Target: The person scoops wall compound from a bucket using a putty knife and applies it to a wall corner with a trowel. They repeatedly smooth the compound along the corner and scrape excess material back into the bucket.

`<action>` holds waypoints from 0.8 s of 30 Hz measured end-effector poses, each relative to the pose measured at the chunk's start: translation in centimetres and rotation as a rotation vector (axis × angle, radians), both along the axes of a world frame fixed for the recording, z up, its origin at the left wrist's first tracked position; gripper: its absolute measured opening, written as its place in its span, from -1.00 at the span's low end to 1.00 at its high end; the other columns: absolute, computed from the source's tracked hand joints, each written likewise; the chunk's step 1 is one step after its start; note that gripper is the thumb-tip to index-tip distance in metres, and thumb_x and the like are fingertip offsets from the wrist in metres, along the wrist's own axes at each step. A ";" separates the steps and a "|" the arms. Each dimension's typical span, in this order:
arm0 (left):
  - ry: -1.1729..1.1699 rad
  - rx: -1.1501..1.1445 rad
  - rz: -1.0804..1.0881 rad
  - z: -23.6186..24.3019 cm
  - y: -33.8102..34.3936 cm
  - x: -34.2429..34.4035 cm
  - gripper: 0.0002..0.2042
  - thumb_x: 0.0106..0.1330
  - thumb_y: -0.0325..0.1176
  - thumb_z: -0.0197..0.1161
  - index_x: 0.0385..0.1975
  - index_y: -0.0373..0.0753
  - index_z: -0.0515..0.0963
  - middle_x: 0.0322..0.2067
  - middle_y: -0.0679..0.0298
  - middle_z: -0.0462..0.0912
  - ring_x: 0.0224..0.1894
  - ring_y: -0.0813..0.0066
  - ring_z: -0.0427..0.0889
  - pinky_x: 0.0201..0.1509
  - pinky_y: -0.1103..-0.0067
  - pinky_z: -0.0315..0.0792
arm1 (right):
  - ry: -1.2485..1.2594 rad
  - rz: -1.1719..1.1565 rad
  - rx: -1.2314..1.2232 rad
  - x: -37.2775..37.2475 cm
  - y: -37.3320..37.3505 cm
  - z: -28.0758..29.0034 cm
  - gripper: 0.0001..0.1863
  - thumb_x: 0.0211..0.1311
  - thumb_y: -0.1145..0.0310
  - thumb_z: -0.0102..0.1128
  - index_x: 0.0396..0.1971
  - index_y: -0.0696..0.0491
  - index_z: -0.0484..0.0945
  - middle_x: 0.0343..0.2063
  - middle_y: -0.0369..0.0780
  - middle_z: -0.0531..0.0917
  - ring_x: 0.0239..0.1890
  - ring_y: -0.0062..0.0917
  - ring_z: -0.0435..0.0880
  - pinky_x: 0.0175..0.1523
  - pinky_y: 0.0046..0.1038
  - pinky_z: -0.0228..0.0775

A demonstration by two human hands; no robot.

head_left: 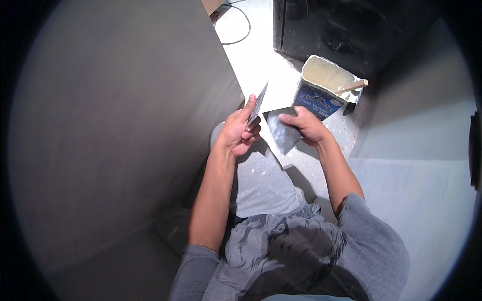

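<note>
In the middle of the view, my left hand (241, 131) grips a thin flat metal scraper (258, 106), turned nearly edge-on, with the thumb along its face. Just across from it, my right hand (310, 126) is closed on a second flat scraper (284, 131), a broad grey metal sheet whose face shows. The two scrapers are a small gap apart. Beyond my right hand stands a cut-open blue rectangular can (317, 101) coated inside with a cream paste (326, 74). A wooden stick (352, 87) leans out over its right rim.
A large grey panel (125, 115) rises close on my left. Behind the can is a black, scuffed box-like object (341, 30). A pale wall (416, 125) stands to the right. Far off on the bright floor (251, 60) lies a dark cable (249, 29).
</note>
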State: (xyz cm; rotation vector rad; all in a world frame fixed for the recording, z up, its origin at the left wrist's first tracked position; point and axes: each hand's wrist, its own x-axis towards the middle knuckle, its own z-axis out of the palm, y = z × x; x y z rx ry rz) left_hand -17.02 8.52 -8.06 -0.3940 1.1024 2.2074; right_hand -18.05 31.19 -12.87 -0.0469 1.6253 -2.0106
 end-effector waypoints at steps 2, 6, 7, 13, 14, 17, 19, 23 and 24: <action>0.092 -0.073 0.154 -0.7 1.3 0.0 -0.66 0.42 0.01 0.22 -0.38 -0.15 0.44 -0.65 0.47 0.41 -0.77 0.80 0.28 -0.77 0.80 0.15 | -0.126 -0.231 -0.145 0.8 2.1 0.8 -0.36 0.24 0.13 0.38 0.16 0.22 0.40 -0.07 -0.20 0.64 -0.10 -0.55 0.66 0.02 -0.48 0.55; 0.237 -0.194 0.314 0.0 3.3 0.5 -0.78 0.43 -0.17 0.23 -0.22 -0.20 0.50 -0.43 0.40 0.59 -0.52 0.65 0.52 -0.52 0.67 0.39 | 0.024 -0.396 -0.439 1.2 5.4 5.2 -0.55 0.40 0.23 0.17 0.15 0.18 0.39 -0.10 -0.21 0.65 -0.11 -0.50 0.69 0.01 -0.40 0.59; 0.262 -0.200 0.338 0.0 3.5 0.5 -0.80 0.43 -0.20 0.23 -0.19 -0.21 0.51 -0.41 0.39 0.61 -0.48 0.62 0.55 -0.47 0.64 0.42 | 0.080 -0.417 -0.494 1.4 5.6 6.5 -0.60 0.42 0.26 0.13 0.13 0.15 0.40 -0.08 -0.19 0.65 -0.13 -0.50 0.69 -0.01 -0.38 0.61; 0.603 -0.574 0.221 -2.2 4.1 1.6 -0.71 0.42 -0.22 0.24 -0.17 -0.37 0.63 -0.34 0.36 0.69 -0.33 0.66 0.56 -0.16 0.61 0.46 | 0.207 -0.087 0.091 0.1 6.3 5.7 -0.60 0.17 0.36 0.40 -0.03 0.15 0.52 -0.45 -0.39 0.57 -0.40 -0.75 0.54 -0.32 -0.63 0.39; 0.635 -0.577 0.315 -1.9 4.1 2.0 -0.73 0.42 -0.21 0.23 -0.22 -0.34 0.63 -0.36 0.39 0.66 -0.35 0.67 0.53 -0.19 0.63 0.44 | 0.103 0.120 0.474 -0.6 6.1 6.2 -0.57 0.02 0.39 0.49 -0.08 0.17 0.60 -0.17 -0.28 0.64 -0.23 -0.62 0.56 -0.09 -0.53 0.42; 0.636 -0.428 0.505 -1.4 3.5 2.7 -0.73 0.48 -0.21 0.16 -0.30 -0.31 0.62 -0.41 0.42 0.63 -0.41 0.71 0.54 -0.26 0.64 0.45 | 0.376 0.147 0.363 1.6 7.5 6.7 -0.60 0.06 0.37 0.42 -0.06 0.12 0.63 -0.16 -0.28 0.64 -0.15 -0.59 0.55 0.02 -0.50 0.40; 0.669 -0.411 0.378 -2.9 3.5 2.2 -0.74 0.50 -0.21 0.12 -0.25 -0.32 0.55 -0.42 0.36 0.63 -0.47 0.68 0.57 -0.36 0.65 0.48 | 0.477 0.012 0.317 2.7 10.1 9.2 -0.56 0.11 0.39 0.36 0.03 0.12 0.59 -0.09 -0.25 0.62 -0.04 -0.57 0.54 0.07 -0.50 0.39; 0.580 -0.142 0.317 -2.0 3.9 2.8 -0.78 0.49 -0.36 0.06 -0.01 -0.35 0.37 -0.44 0.21 0.60 -0.58 0.62 0.58 -0.56 0.66 0.50 | 0.554 -0.334 -0.058 0.4 16.9 9.0 -0.56 0.30 0.46 0.19 0.18 0.17 0.45 0.00 -0.20 0.56 -0.09 -0.57 0.55 0.04 -0.57 0.39; 0.584 -0.156 0.314 -1.4 3.8 2.9 -0.81 0.49 -0.39 0.04 -0.03 -0.34 0.36 -0.46 0.20 0.59 -0.57 0.60 0.59 -0.55 0.65 0.52 | 0.489 -0.566 0.017 0.8 14.5 11.3 -0.62 0.35 0.44 0.12 0.14 0.17 0.47 -0.07 -0.21 0.55 -0.19 -0.60 0.51 -0.07 -0.61 0.38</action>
